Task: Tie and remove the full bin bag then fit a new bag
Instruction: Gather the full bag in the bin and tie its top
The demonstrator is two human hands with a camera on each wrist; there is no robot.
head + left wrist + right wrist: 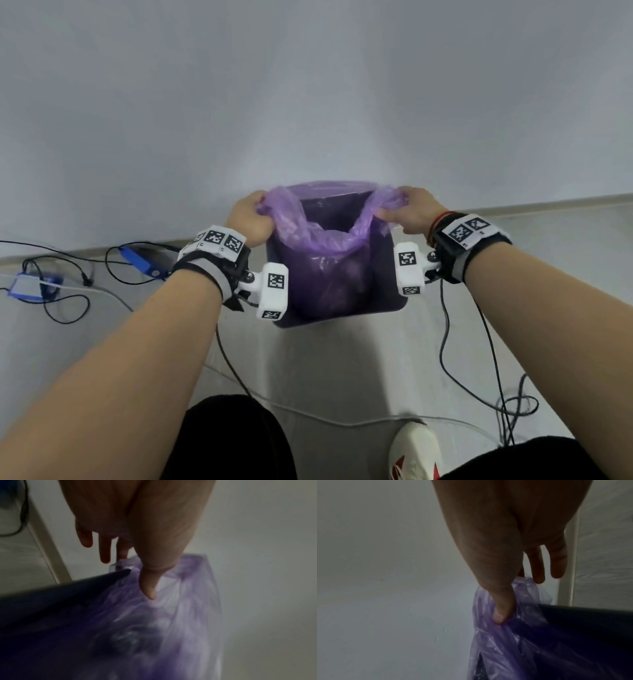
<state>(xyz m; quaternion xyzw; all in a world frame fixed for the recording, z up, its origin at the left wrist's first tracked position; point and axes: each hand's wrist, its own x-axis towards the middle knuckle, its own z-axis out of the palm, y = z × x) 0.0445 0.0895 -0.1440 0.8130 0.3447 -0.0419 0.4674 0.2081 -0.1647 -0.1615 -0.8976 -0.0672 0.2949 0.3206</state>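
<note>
Purple bag (322, 236) pinched by both hands; wrist views reveal thumbs

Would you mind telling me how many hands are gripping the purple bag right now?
2. The left hand grips the purple bag at its left edge, and the right hand pinches its right edge, above the dark bin.

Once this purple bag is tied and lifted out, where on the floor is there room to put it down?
Bare floor lies between the bin and the person's shoe. The left side is crowded with cables and blue devices; more cables trail on the right.
</note>
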